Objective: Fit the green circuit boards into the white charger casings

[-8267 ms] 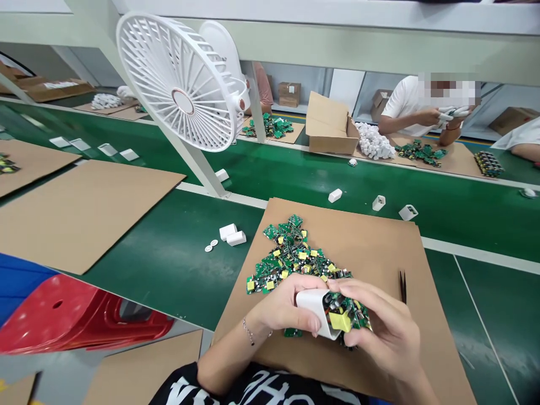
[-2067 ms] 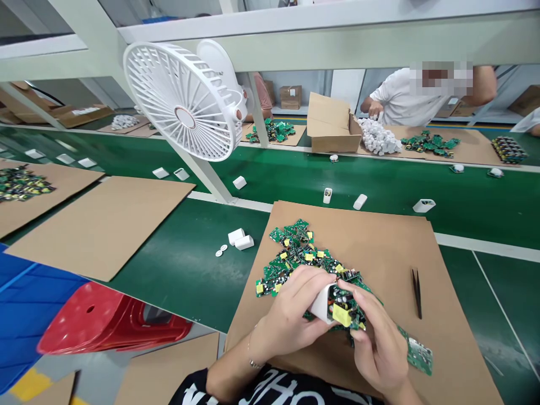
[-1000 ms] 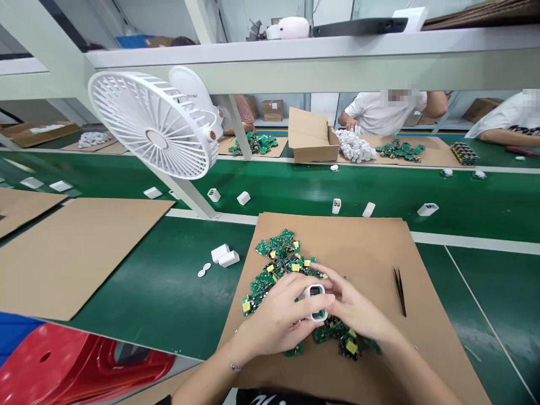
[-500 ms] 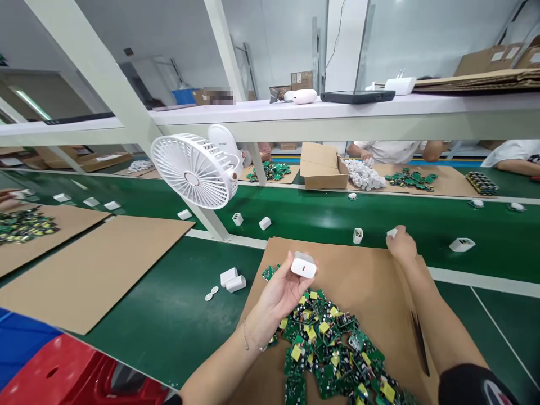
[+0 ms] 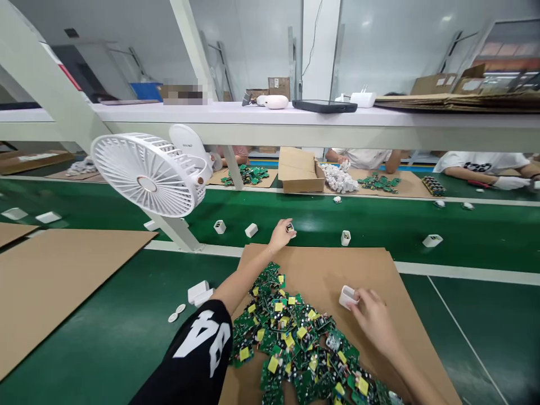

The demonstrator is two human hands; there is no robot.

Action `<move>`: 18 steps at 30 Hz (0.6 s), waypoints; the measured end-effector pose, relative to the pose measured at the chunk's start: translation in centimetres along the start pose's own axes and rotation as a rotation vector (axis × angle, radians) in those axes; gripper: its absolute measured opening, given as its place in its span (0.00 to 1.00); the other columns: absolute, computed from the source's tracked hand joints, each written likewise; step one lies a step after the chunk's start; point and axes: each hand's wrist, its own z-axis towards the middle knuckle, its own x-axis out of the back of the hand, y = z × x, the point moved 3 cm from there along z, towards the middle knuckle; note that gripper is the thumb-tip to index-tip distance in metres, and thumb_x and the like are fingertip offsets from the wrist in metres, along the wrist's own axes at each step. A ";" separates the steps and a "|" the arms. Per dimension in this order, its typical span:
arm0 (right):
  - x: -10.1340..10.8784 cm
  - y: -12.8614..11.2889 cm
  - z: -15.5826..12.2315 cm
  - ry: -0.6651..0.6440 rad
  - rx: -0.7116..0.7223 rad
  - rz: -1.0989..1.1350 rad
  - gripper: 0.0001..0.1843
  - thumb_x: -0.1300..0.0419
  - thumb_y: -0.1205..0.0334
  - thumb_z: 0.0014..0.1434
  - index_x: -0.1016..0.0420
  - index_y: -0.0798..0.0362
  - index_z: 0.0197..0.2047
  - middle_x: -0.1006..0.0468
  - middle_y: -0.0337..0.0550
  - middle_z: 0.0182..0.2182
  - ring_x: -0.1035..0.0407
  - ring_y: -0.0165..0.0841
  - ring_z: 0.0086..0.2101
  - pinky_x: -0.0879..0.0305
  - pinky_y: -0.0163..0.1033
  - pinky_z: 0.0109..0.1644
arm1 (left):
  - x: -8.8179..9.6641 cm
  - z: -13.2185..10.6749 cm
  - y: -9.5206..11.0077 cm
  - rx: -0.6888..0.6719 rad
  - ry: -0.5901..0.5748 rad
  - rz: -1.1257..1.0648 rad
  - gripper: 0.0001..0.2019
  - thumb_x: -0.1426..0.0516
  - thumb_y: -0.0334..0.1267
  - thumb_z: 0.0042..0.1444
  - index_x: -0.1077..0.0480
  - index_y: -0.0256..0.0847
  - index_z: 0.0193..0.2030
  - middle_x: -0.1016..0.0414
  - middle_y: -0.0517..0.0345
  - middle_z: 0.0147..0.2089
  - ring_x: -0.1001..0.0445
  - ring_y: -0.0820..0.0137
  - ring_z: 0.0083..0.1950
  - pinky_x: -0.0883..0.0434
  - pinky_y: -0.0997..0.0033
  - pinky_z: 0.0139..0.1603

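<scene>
My left hand [image 5: 280, 237] reaches out to the near edge of the green belt, its fingers closed on a white charger housing [image 5: 291, 228]. The open end of that housing faces me, with something dark inside. Over the cardboard, my right hand [image 5: 374, 319] grips another white charger housing [image 5: 347, 297] between thumb and fingers, and its open end points up and away. Between my arms lies a heap of green circuit boards [image 5: 291, 332] with yellow-topped parts. Two white housings [image 5: 198, 292] and two small white oval pieces [image 5: 176, 313] rest left of my left forearm.
A white fan [image 5: 147, 177] hangs from the frame post at left. Several white housings [image 5: 346, 238] stand or lie on the green belt [image 5: 312, 216]. Above runs a white shelf [image 5: 236, 112] with a phone [image 5: 324, 106]. Co-workers sit across the belt, near an open carton [image 5: 300, 171].
My left hand has gone from above the boards out to the belt edge with a housing. My right hand has drawn back from the belt over the cardboard, holding a housing. The view has shifted right.
</scene>
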 end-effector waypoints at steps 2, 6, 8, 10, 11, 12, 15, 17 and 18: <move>0.1 0.0 -0.5 0.001 -0.004 0.031 0.09 0.49 0.56 0.60 0.39 0.49 0.29 0.27 0.43 0.25 0.30 0.39 0.27 0.40 0.38 0.30 | -0.2 1.1 0.0 -0.033 -0.044 0.097 0.17 0.44 0.43 0.63 0.32 0.36 0.55 0.31 0.50 0.57 0.28 0.60 0.54 0.28 0.53 0.54; 0.9 -1.1 0.1 -0.041 0.021 0.141 0.09 0.50 0.57 0.61 0.38 0.49 0.30 0.26 0.43 0.27 0.30 0.38 0.28 0.37 0.39 0.32 | -0.9 0.0 0.8 -0.110 -0.151 0.226 0.21 0.42 0.41 0.61 0.35 0.38 0.60 0.38 0.46 0.65 0.37 0.54 0.64 0.38 0.43 0.62; 0.8 -2.5 0.8 -0.073 0.055 0.226 0.09 0.50 0.57 0.62 0.38 0.49 0.30 0.24 0.46 0.33 0.28 0.38 0.33 0.34 0.40 0.37 | -1.6 -2.2 1.5 -0.160 -0.250 0.247 0.24 0.40 0.38 0.58 0.36 0.39 0.61 0.42 0.45 0.68 0.44 0.53 0.69 0.45 0.45 0.67; 0.3 -4.3 1.4 -0.108 0.089 0.319 0.11 0.49 0.57 0.63 0.38 0.50 0.30 0.25 0.47 0.39 0.28 0.37 0.37 0.32 0.40 0.40 | -2.4 -5.3 2.4 -0.207 -0.405 0.238 0.25 0.38 0.37 0.55 0.34 0.40 0.60 0.38 0.46 0.66 0.42 0.57 0.68 0.44 0.56 0.68; -0.2 -5.2 1.6 -0.130 0.102 0.362 0.12 0.49 0.56 0.63 0.38 0.50 0.29 0.25 0.47 0.40 0.27 0.36 0.37 0.31 0.39 0.41 | -2.7 -7.2 2.8 -0.221 -0.496 0.228 0.24 0.37 0.38 0.53 0.32 0.41 0.58 0.33 0.48 0.63 0.36 0.59 0.65 0.40 0.61 0.65; -0.7 -5.9 1.7 -0.154 0.110 0.402 0.12 0.48 0.54 0.63 0.37 0.50 0.31 0.25 0.47 0.40 0.27 0.35 0.37 0.30 0.39 0.40 | -2.8 -9.1 3.1 -0.224 -0.578 0.220 0.24 0.36 0.39 0.51 0.30 0.42 0.56 0.28 0.50 0.59 0.30 0.60 0.60 0.35 0.64 0.60; -2.2 -7.2 1.3 -0.233 0.116 0.481 0.11 0.51 0.52 0.65 0.36 0.50 0.43 0.24 0.46 0.41 0.26 0.34 0.36 0.28 0.40 0.39 | -2.0 -14.0 3.3 -0.190 -0.667 0.211 0.21 0.38 0.41 0.53 0.29 0.42 0.53 0.22 0.53 0.50 0.24 0.62 0.47 0.30 0.66 0.49; -2.7 -7.0 0.7 -0.271 0.105 0.476 0.15 0.50 0.53 0.64 0.37 0.49 0.52 0.24 0.48 0.46 0.26 0.36 0.41 0.28 0.45 0.46 | -0.6 -16.4 2.8 -0.153 -0.617 0.218 0.20 0.41 0.41 0.55 0.31 0.40 0.55 0.23 0.50 0.51 0.25 0.61 0.47 0.30 0.65 0.48; -2.9 -6.7 0.4 -0.289 0.099 0.458 0.18 0.47 0.54 0.62 0.37 0.49 0.53 0.25 0.50 0.48 0.28 0.39 0.46 0.31 0.48 0.51 | 0.2 -17.4 2.5 -0.125 -0.582 0.214 0.21 0.41 0.41 0.54 0.32 0.39 0.55 0.24 0.49 0.51 0.26 0.61 0.47 0.30 0.64 0.47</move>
